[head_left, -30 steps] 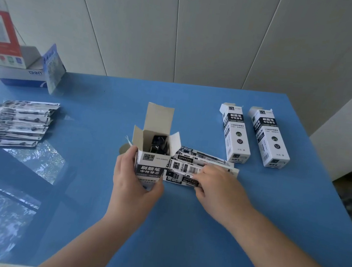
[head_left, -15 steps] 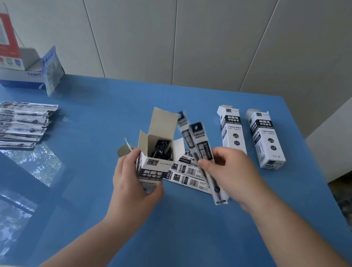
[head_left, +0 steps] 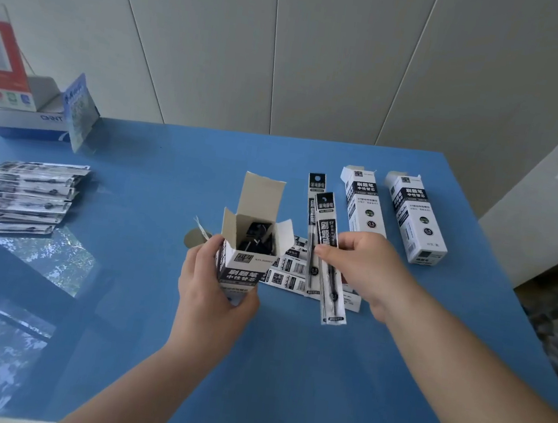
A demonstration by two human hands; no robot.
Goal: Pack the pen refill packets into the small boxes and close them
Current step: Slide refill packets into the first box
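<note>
My left hand (head_left: 213,291) grips a small white box (head_left: 246,260) upright on the blue table (head_left: 285,372), its top flaps open and dark packets showing inside. My right hand (head_left: 365,269) pinches two long refill packets (head_left: 323,238) held side by side, raised just right of the box. A few more packets (head_left: 289,273) lie flat on the table under them. Two closed white boxes (head_left: 363,204) (head_left: 415,218) lie side by side beyond my right hand.
A stack of several refill packets (head_left: 13,197) lies at the table's left. A white and blue carton (head_left: 23,122) with a red card stands at the far left corner. The table's right edge drops off beside a grey wall.
My right hand has lifted two packets off the small pile and turned them lengthwise, upright beside the box. My left hand keeps the open box in place.
</note>
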